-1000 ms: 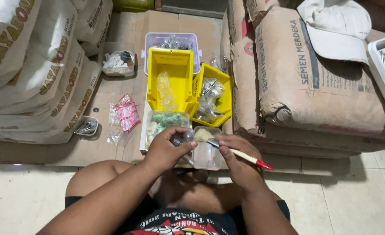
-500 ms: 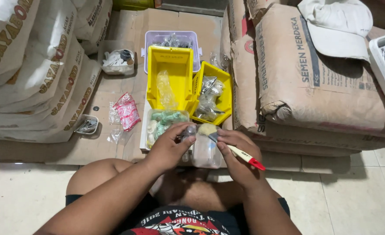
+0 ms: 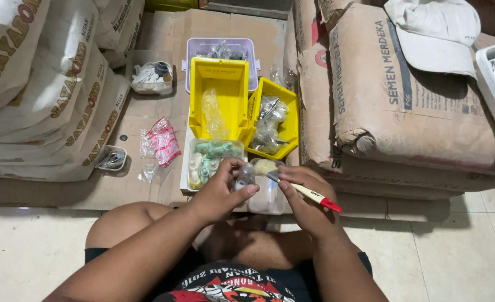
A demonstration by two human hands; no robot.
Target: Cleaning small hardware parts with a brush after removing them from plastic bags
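flattened brown cardboard (image 3: 147, 112) covers the floor, with pale tiles (image 3: 29, 251) at the near edge. on the cardboard stand a lilac tub (image 3: 191, 61), a large yellow bin (image 3: 217, 103) and a smaller yellow bin (image 3: 272, 120) just beside it, and two clear trays (image 3: 200, 159) nearest the person. to the left lie a red-and-white packet (image 3: 162, 142), a small clear dish (image 3: 112, 159) and a bagged bundle (image 3: 151, 77). stacked sacks (image 3: 404, 95) flank both sides.

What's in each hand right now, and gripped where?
The left hand pinches a small clear part at its sides. The right hand holds a paintbrush at mid-handle, just behind the bristles.
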